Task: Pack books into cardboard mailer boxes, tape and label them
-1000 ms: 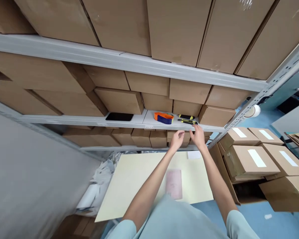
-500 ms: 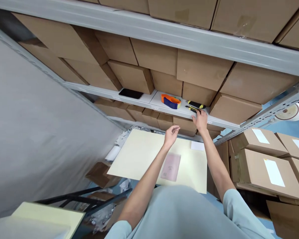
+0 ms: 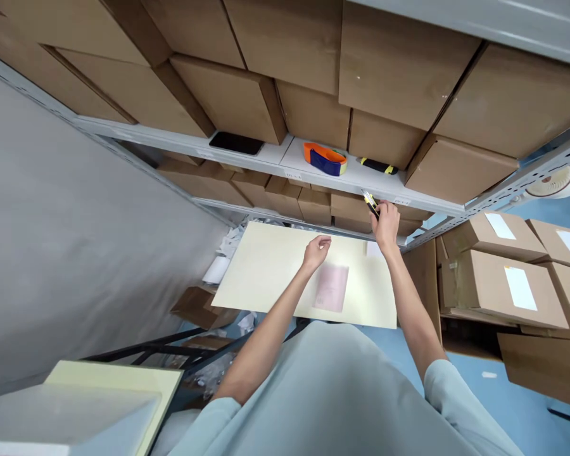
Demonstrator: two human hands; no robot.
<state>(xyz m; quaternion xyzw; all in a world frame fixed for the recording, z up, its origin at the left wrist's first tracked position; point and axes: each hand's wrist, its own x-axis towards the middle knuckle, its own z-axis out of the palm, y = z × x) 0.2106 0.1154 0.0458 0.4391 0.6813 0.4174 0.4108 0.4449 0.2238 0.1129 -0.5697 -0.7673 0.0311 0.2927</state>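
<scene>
Clasped in a bare right hand (image 3: 386,225), just in front of a white metal shelf (image 3: 323,182): a slim black-and-yellow plastic utility knife (image 3: 371,204) with a silver-grey nose, tilted, nose up and toward the rack. Fingers closed around the rear of the handle; length of any bare blade too small to tell. Held lower, over a pale yellow rectangular board (image 3: 261,272), a bare left hand (image 3: 317,251): fingers curled, thumb and forefinger tips close together, contact impossible to tell, nothing visible between.

Probably light and stiff, hardly fragile, perhaps a little slippery along smooth plastic. Best gripped on the thick handle, well behind the possibly sharp nose.

Nearest hard edge: the shelf's front lip, right by the nose in this view, touching or apart not certain. Spread along the shelf: a second black-and-yellow cutter (image 3: 379,166), an orange-and-navy ring-shaped band (image 3: 330,163) and a flat black slab (image 3: 237,143), backed closely by plain brown cardboard boxes (image 3: 313,114). Off to the right, a perforated grey metal upright (image 3: 532,170) and white-labelled brown cartons (image 3: 494,285), limiting sideways swing. Widest open room: toward the body, above the board and a flat pale pink booklet-like item (image 3: 331,288).
</scene>
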